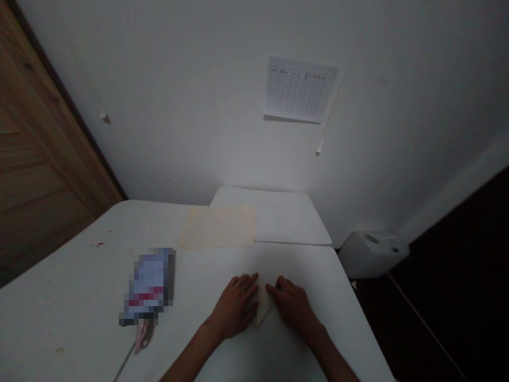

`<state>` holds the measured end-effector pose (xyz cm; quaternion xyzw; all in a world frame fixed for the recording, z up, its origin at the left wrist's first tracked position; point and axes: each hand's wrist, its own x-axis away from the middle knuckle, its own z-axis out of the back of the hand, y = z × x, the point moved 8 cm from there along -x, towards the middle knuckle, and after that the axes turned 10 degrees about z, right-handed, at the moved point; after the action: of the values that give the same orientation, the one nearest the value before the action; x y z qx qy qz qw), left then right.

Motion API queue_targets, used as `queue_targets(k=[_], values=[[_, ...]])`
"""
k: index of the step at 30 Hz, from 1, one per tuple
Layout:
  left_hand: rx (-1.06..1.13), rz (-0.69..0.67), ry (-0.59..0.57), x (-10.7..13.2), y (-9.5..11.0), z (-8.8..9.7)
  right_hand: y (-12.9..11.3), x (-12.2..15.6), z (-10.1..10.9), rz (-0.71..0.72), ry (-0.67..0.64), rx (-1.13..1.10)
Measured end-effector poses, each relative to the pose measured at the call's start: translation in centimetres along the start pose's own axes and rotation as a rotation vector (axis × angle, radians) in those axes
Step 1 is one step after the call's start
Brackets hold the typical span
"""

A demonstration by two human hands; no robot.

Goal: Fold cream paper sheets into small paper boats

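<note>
A small piece of pale folded paper lies on the white table in front of me, one pointed corner toward me. My left hand rests flat over its left side, fingers stretched forward and the thumb on the paper. At the right edge, my right hand has its fingers curled in, with the index finger and thumb at the paper. Part of the paper is hidden under my left hand.
A stack of cream paper sheets lies farther back on the white table. To the left is a pixelated blue item with a pink end. A white plastic container stands beyond the right edge. A printed sheet hangs on the wall.
</note>
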<state>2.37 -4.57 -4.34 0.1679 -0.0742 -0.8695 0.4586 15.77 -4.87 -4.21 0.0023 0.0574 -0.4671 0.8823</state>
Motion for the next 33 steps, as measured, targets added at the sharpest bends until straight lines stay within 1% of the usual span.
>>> queue_targets(k=[5, 8, 16, 22, 25, 29, 33], values=[[0.002, -0.001, 0.016, 0.0, 0.0, -0.2, 0.5, 2.2, -0.2, -0.009, 0.016, -0.005], [0.012, 0.002, 0.028, 0.0, -0.1, -0.2, 0.6, 3.0, -0.3, -0.017, 0.019, -0.004], [0.003, 0.001, 0.036, 0.0, 0.0, -0.1, 0.8, 3.3, -0.4, -0.037, 0.024, -0.026], [-0.029, -0.006, 0.076, 1.3, -0.3, 0.2, 0.5, 3.4, 0.3, -0.058, 0.035, -0.068], [-0.019, -0.002, 0.102, 2.0, -0.7, 0.7, 0.2, 2.4, 0.7, -0.07, 0.031, -0.071], [-0.002, 0.008, 0.128, 2.1, -0.8, 1.2, 0.2, -0.3, 1.2, -0.104, 0.037, -0.046], [0.004, 0.011, 0.13, 2.0, -0.7, 1.2, -0.6, -3.1, 1.4, -0.011, 0.014, -0.09]])
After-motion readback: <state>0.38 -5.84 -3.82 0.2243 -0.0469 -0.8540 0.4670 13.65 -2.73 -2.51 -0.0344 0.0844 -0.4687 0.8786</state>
